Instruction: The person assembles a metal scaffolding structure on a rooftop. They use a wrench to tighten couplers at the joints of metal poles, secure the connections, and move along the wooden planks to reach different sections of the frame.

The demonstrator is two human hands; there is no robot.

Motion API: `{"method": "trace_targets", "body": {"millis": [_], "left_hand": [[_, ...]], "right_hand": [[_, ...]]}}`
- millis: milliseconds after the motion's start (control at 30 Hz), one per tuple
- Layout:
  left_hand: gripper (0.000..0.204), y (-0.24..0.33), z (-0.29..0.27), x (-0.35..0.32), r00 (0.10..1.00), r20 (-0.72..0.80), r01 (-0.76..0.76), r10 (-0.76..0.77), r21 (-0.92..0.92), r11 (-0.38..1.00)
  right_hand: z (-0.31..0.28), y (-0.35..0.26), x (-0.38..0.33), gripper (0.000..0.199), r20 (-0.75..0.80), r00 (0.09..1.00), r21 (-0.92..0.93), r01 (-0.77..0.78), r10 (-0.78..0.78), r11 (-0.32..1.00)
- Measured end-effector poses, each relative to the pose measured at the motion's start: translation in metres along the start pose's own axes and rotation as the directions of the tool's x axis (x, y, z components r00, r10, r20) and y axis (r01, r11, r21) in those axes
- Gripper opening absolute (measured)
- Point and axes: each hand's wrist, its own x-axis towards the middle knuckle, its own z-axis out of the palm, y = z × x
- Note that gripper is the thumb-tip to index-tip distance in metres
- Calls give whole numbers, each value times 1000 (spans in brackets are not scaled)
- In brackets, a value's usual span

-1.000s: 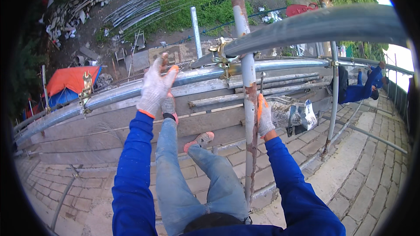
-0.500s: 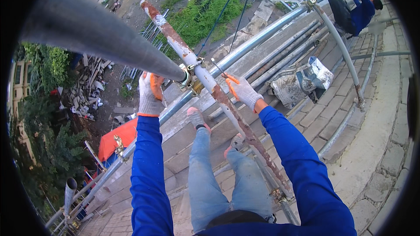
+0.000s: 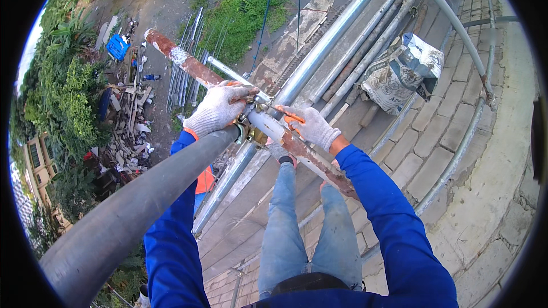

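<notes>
I stand high on a scaffold, in blue sleeves and white knit gloves. A rusty upright scaffold tube (image 3: 188, 65) runs from the upper left down between my legs. A brass-coloured coupler (image 3: 251, 128) joins it to a grey tube (image 3: 131, 211) that comes toward the camera at the lower left. My left hand (image 3: 220, 107) lies over the rusty tube just above the coupler. My right hand (image 3: 311, 126) is wrapped around the same tube just below the coupler.
A galvanised guardrail tube (image 3: 319, 51) and several more tubes run diagonally behind the coupler. A grey cement sack (image 3: 399, 74) lies on the brick top of the wall (image 3: 439, 131). Far below are grass, loose pipes and a rubble pile (image 3: 128, 131).
The view has swung further left and down. Both hands have closed in on the coupler; my left hand moved from the horizontal tube onto the rusty upright.
</notes>
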Motion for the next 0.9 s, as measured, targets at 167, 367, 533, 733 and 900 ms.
{"method": "trace_targets", "body": {"millis": [167,367,533,733,900], "left_hand": [[39,13,-5,9,998,49,47,-50,62,997],[35,13,-10,14,997,55,52,-53,20,998],[33,7,6,14,999,-28,-35,38,113,993],[40,23,-10,12,997,72,-5,-8,178,984],[46,-4,7,17,1000,18,10,-11,59,998]], "right_hand": [[11,12,2,64,-23,996,-28,83,-84,996],[-19,-54,-11,49,122,984,-325,-81,127,942],[-43,-114,-42,37,64,996,-402,88,-68,911],[-48,-144,-2,41,-359,867,128,414,-347,901],[-29,-158,98,46,-407,798,-134,430,-445,893]]}}
